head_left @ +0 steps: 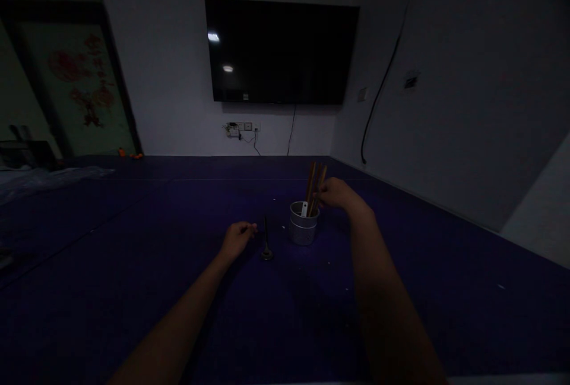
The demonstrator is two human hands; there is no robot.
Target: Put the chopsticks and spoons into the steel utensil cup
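A grey metal utensil cup (pixel 303 232) stands upright on the dark blue surface, with several wooden chopsticks (pixel 310 180) and a white handle (pixel 304 209) sticking out of it. At the cup's right side, my right hand (pixel 335 193) has its fingers closed on chopsticks above the rim; how many it grips is hidden. A dark metal spoon (pixel 266 253) lies left of the cup, its bowl nearer me and its handle pointing away. Just left of that spoon is my left hand (pixel 237 241), fingers loosely bent and a little apart, with nothing seen in them.
The wide dark blue surface (pixel 178 207) reaches to the far wall, with small white scraps scattered on it. Clear plastic sheeting (pixel 48 182) lies at far left, with small orange items (pixel 136 156) beyond. A television (pixel 282 52) and a hanging cable (pixel 386 76) are on the walls.
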